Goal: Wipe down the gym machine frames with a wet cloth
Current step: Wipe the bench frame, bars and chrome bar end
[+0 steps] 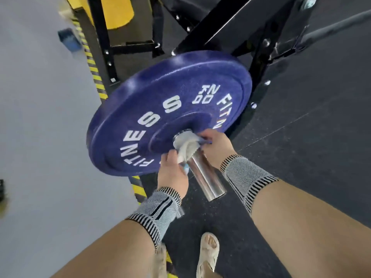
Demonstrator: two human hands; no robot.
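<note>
A white cloth (187, 144) is wrapped over a chrome sleeve (206, 178) that sticks out of a blue weight plate (170, 109) marked FITNESS. My left hand (171, 169) grips the cloth's lower end on the left of the sleeve. My right hand (215, 146) holds the cloth's other end on the right, close to the plate's hub. Both wrists wear grey knitted bands. The black machine frame (230, 27) rises behind the plate.
A yellow and black striped strip (94, 71) marks the edge between the grey floor on the left and the black rubber mat (301, 147). A yellow pad (116, 11) on a black stand sits at the back. My sandalled foot (208, 251) stands below the sleeve.
</note>
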